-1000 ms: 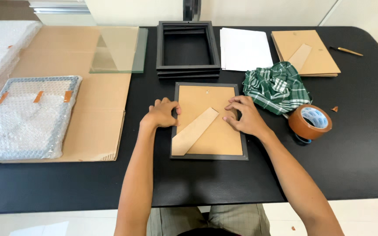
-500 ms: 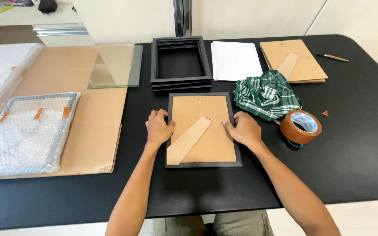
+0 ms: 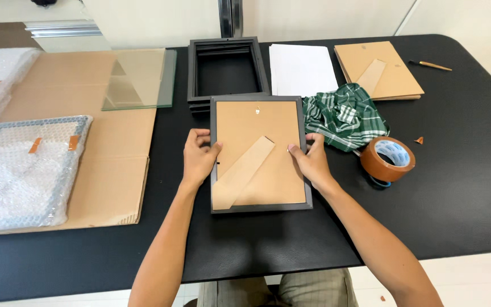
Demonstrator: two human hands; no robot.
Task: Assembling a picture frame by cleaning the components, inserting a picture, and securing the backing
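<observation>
Squarely between the two hands lies the picture frame (image 3: 259, 153), face down on the black table (image 3: 461, 187), its brown backing board and slanted easel strut uppermost. Its long axis runs from 12 to 6 o'clock, straight away from the person. The left hand (image 3: 199, 159) grips the frame's long edge at 9 o'clock, fingers curled narrow round the rim with the thumb lying on the backing. The right hand (image 3: 312, 159) takes the opposite long edge at 3 o'clock in the same way, fingertips on the rim and thumb pressed to the board. Both hands are touching the frame at about mid-height, so neither is nearer than the other.

At 12 o'clock the frame's top edge sits just against a stack of empty black frames (image 3: 227, 71), leaving no room that way. At 3 o'clock a crumpled green plaid cloth (image 3: 345, 116) lies just beside the right hand, with a roll of brown tape (image 3: 387, 159) a little further out. At 9 o'clock, bare table separates the left hand from a flattened cardboard sheet (image 3: 80, 165), which carries a glass pane (image 3: 140, 79) and a bubble-wrapped frame (image 3: 24, 170). Toward 6 o'clock the table is open up to its near edge.
</observation>
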